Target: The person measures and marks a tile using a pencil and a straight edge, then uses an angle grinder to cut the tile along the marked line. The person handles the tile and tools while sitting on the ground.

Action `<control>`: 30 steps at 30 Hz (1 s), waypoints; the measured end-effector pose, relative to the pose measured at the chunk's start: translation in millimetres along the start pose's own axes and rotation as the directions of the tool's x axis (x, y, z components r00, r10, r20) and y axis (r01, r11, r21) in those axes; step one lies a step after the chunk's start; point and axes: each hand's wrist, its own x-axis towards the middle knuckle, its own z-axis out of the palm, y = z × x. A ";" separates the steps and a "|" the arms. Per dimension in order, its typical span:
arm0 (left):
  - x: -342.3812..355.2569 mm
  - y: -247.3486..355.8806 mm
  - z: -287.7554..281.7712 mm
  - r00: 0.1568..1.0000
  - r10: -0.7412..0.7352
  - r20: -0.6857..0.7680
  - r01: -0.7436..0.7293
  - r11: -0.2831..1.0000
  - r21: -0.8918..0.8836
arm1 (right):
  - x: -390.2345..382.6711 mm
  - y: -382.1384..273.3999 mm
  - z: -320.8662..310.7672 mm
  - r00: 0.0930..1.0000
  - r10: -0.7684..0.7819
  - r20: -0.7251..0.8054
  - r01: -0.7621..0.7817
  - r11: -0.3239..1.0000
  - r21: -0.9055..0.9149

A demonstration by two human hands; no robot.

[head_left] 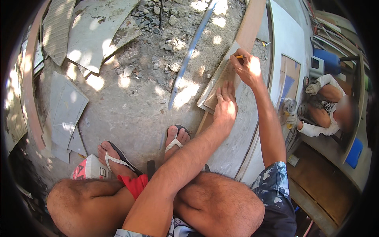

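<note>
My right hand [249, 70] is closed around a yellow pencil [239, 57], whose tip is at the far end of a short thin wooden piece [220, 83]. Nearer to me, my left hand [226, 106] lies on that same piece with fingers stretched forward, pressing it down. Under the short piece is a pale, light-edged strip [207, 101], partly hidden by my hands. A long brown plank [251, 26] runs beneath them, away from me.
Grey sheet offcuts [66, 104] and larger broken panels [89, 35] lie at left. A blue metal bar [192, 49] crosses the gravelly ground. At right, a gloved co-worker [331, 106] holds an angle grinder [289, 108] by a white door-like panel [290, 39]. A blue container [327, 61] stands beyond.
</note>
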 end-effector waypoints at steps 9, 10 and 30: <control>11.1 -1.2 14.2 0.983 0.140 0.122 -0.126 0.985 -0.120 | -55.5 -30.8 18.2 0.906 -0.216 0.364 0.173 0.974 0.145; 10.8 -1.8 12.2 0.966 0.202 0.160 -0.191 0.978 -0.082 | -56.8 -29.1 17.9 0.909 -0.220 0.353 0.172 0.971 0.163; 1.2 6.5 8.8 0.999 0.030 0.019 -0.032 0.996 0.082 | -36.8 -41.9 4.1 0.884 -0.229 0.408 0.253 0.968 -0.003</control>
